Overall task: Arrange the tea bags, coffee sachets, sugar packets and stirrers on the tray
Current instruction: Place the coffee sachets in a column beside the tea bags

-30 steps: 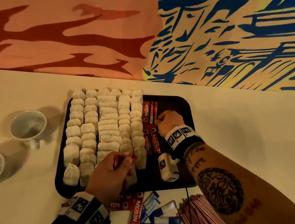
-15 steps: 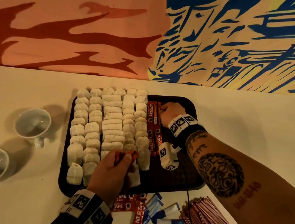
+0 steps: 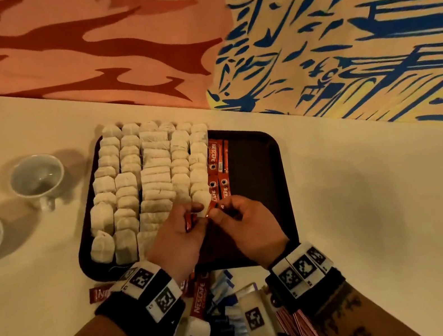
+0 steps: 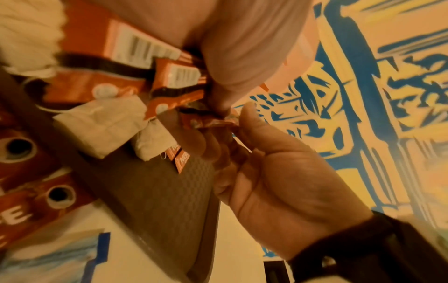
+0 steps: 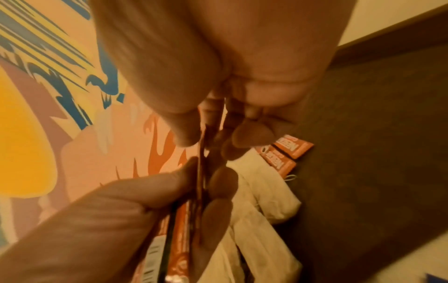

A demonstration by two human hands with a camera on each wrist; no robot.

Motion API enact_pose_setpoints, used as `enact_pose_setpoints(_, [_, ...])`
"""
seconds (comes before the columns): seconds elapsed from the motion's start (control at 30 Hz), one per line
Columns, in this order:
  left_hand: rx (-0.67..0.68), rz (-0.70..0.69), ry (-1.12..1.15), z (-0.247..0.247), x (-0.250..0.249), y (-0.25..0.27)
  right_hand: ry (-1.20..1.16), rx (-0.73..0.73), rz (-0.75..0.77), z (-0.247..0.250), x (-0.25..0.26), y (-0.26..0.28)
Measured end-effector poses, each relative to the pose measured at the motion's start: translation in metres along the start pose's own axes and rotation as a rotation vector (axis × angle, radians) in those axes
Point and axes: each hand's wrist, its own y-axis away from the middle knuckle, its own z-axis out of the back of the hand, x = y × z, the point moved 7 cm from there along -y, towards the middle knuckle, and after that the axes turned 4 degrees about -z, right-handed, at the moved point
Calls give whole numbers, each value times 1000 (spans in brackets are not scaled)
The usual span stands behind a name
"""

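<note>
Nearest, at six o'clock on the cream counter (image 3: 368,201), lie the loose supplies: blue sugar packets (image 3: 227,323), a bundle of pink stirrers (image 3: 299,331) partly under the right wrist, and spare red coffee sachets (image 3: 200,297) just off the tray's near edge. Above them both hands meet over the near middle of the dark tray (image 3: 257,161). The left hand (image 3: 174,241) has thumb and fingers curled round a small stack of red coffee sachets (image 3: 190,222), held edge-up; that grip is closed on them. The right hand (image 3: 249,225), at three o'clock of the left one, pinches one sachet (image 3: 212,208) of that stack between thumb and forefinger, its other fingers curled in. The right wrist view shows the thin sachet edges (image 5: 201,172) clamped between the fingertips of both hands. Farther in, toward twelve o'clock, four coffee sachets (image 3: 219,168) lie flat on the tray in two end-to-end pairs, just beside the rows of white tea bags (image 3: 142,181) that fill the tray's nine o'clock half. The tray's three o'clock part is bare. Off the tray at nine o'clock stand two white cups (image 3: 37,178). Beyond the counter, a painted wall (image 3: 335,14) in orange, yellow and blue.
</note>
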Motion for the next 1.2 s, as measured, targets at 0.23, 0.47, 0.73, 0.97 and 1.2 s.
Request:
enact_pose_setpoints(0.23, [-37,162,294,-7,20,14,49,-170,-57,39,-33,-11])
enact_pose_setpoints(0.47, [-83,190,312,8,32,22,400,9,-38,13,-39,-48])
enact_pose_setpoints(0.73, [-75,197,301,10,35,28,423,34,-95,1,-45,-53])
enact_pose_setpoints(0.97, [-53,202,311,6,29,28,408,-1,-142,0,-51,-54])
enact_pose_setpoints(1.2, [-36,219,342,0,24,27,380,-37,-157,0,-53,-47])
